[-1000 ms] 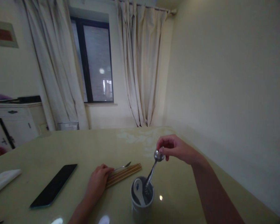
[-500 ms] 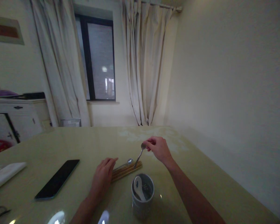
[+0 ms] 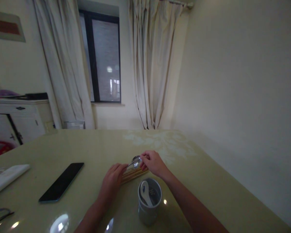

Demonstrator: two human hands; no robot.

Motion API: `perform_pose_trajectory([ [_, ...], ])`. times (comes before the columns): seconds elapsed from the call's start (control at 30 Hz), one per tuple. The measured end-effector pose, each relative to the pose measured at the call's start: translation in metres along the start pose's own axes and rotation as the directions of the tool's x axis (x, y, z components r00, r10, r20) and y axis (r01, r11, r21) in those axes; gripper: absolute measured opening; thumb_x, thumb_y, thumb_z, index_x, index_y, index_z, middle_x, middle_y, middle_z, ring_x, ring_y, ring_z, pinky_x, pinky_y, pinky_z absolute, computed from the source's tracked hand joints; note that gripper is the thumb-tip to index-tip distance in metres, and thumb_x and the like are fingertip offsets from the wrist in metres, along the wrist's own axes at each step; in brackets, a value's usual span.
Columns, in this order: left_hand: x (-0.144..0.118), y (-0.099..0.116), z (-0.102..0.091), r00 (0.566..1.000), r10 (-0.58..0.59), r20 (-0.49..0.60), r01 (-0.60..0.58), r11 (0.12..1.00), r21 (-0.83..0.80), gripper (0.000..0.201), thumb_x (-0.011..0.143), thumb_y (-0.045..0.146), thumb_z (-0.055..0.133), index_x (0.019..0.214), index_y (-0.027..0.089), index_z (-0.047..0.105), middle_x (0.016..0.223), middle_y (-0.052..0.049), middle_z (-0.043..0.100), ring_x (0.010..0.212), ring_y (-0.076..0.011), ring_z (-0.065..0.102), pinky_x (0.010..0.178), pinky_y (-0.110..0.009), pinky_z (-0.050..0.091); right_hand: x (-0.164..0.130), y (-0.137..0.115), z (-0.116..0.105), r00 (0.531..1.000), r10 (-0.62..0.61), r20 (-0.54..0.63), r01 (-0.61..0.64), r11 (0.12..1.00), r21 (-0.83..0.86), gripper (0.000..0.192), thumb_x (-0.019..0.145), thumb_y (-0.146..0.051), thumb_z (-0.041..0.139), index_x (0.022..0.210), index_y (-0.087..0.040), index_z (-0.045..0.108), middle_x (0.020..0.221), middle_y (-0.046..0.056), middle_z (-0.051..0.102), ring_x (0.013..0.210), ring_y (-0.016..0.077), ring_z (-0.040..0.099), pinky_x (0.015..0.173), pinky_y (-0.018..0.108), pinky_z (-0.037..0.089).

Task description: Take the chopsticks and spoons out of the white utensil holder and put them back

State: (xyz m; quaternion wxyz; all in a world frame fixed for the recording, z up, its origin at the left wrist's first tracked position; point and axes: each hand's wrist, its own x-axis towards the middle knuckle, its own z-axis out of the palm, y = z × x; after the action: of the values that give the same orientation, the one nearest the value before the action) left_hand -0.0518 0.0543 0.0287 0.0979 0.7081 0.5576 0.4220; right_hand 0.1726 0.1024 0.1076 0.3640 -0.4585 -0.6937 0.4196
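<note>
A shiny metal spoon [image 3: 136,161] spans the gap between my two hands, just above a bundle of wooden chopsticks [image 3: 133,175]. My left hand [image 3: 113,178] has its fingers closed at the spoon's thin handle, over the left end of the bundle. The closed fingertips of my right hand [image 3: 152,162] meet the right side of the spoon's bowl. Whether a second metal utensil lies under my fingers is hidden. Close in front stands a grey cylindrical holder [image 3: 149,212], upright, with a white ceramic spoon [image 3: 145,193] leaning inside it.
On the glossy pale-green table [image 3: 99,145], a black phone [image 3: 61,183] lies left of my hands. Farther left are a white flat object [image 3: 8,178] and dark-handled scissors [image 3: 1,215]. A wall [image 3: 244,113] borders the table's right side.
My right hand has moved left and slightly down, bringing its metal utensil from a slanted pose toward my left hand. My left hand has shifted right, its fingers now at the spoon handle.
</note>
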Motion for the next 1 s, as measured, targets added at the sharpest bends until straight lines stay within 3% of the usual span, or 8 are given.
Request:
perform_pose_trajectory([
  [0.07, 0.002, -0.008, -0.002, 0.999, -0.049, -0.021, 0.049, 0.999, 0.01, 0.036, 0.097, 0.035, 0.046, 0.105, 0.025, 0.08, 0.102, -0.009, 0.079, 0.101, -0.0284, 0.072, 0.095, -0.042, 0.056, -0.003, -0.006, -0.011, 0.998, -0.025, 0.05, 0.027, 0.999, -0.039, 0.012, 0.093, -0.03, 0.068, 0.095, -0.018, 0.072, 0.071, 0.003, 0.078, 0.059, 0.0177, 0.073, 0.059, 0.026, 0.055],
  [0.17, 0.002, -0.02, -0.005, 0.992, -0.108, -0.059, 0.111, 0.992, 0.055, 0.038, 0.098, 0.035, 0.044, 0.102, 0.025, 0.08, 0.101, -0.009, 0.078, 0.101, -0.0285, 0.072, 0.097, -0.042, 0.055, -0.014, -0.025, -0.032, 0.972, -0.114, 0.203, 0.135, 0.987, -0.091, 0.015, 0.089, -0.034, 0.076, 0.091, -0.019, 0.075, 0.079, 0.004, 0.078, 0.072, 0.0183, 0.074, 0.066, 0.026, 0.055],
  [0.3, 0.0, -0.031, -0.007, 0.988, -0.155, 0.007, 0.153, 0.979, 0.133, 0.04, 0.099, 0.033, 0.043, 0.099, 0.025, 0.082, 0.098, -0.007, 0.073, 0.093, -0.0246, 0.072, 0.088, -0.035, 0.055, -0.032, -0.048, -0.05, 0.876, -0.149, 0.459, 0.259, 0.948, -0.186, 0.027, 0.08, -0.043, 0.088, 0.094, -0.022, 0.079, 0.092, 0.003, 0.079, 0.084, 0.0198, 0.071, 0.074, 0.027, 0.053],
  [0.43, 0.001, -0.034, -0.008, 0.982, -0.178, 0.07, 0.158, 0.961, 0.225, 0.039, 0.097, 0.027, 0.045, 0.099, 0.024, 0.083, 0.097, -0.008, 0.075, 0.097, -0.0253, 0.069, 0.093, -0.036, 0.052, -0.035, -0.047, -0.045, 0.799, -0.215, 0.561, 0.435, 0.852, -0.293, 0.028, 0.076, -0.039, 0.092, 0.097, -0.024, 0.081, 0.099, 0.002, 0.076, 0.091, 0.0198, 0.067, 0.077, 0.026, 0.05],
  [0.63, 0.003, -0.037, -0.009, 0.977, -0.175, 0.117, 0.148, 0.966, 0.212, 0.033, 0.098, 0.027, 0.05, 0.102, 0.023, 0.082, 0.105, -0.008, 0.078, 0.105, -0.0251, 0.069, 0.099, -0.035, 0.05, -0.027, -0.033, -0.035, 0.789, -0.235, 0.567, 0.48, 0.812, -0.332, 0.012, 0.081, -0.028, 0.089, 0.087, -0.02, 0.082, 0.085, 0.0, 0.073, 0.081, 0.0162, 0.065, 0.072, 0.024, 0.047],
  [0.87, 0.002, -0.035, -0.008, 0.977, -0.168, 0.132, 0.134, 0.963, 0.234, 0.032, 0.1, 0.024, 0.051, 0.103, 0.021, 0.083, 0.107, -0.009, 0.078, 0.106, -0.0246, 0.07, 0.098, -0.035, 0.051, -0.032, -0.044, -0.051, 0.794, -0.305, 0.526, 0.485, 0.839, -0.245, 0.002, 0.083, -0.023, 0.084, 0.085, -0.022, 0.084, 0.087, 0.002, 0.079, 0.084, 0.0187, 0.072, 0.082, 0.028, 0.052],
  [1.0, 0.003, -0.035, -0.009, 0.983, -0.146, 0.108, 0.113, 0.959, 0.261, 0.034, 0.1, 0.02, 0.049, 0.108, 0.022, 0.082, 0.107, -0.009, 0.079, 0.106, -0.025, 0.07, 0.099, -0.036, 0.052, -0.039, -0.058, -0.079, 0.866, -0.307, 0.394, 0.418, 0.877, -0.235, 0.012, 0.087, -0.033, 0.081, 0.086, -0.021, 0.083, 0.082, 0.003, 0.078, 0.076, 0.0179, 0.069, 0.073, 0.028, 0.052],
])
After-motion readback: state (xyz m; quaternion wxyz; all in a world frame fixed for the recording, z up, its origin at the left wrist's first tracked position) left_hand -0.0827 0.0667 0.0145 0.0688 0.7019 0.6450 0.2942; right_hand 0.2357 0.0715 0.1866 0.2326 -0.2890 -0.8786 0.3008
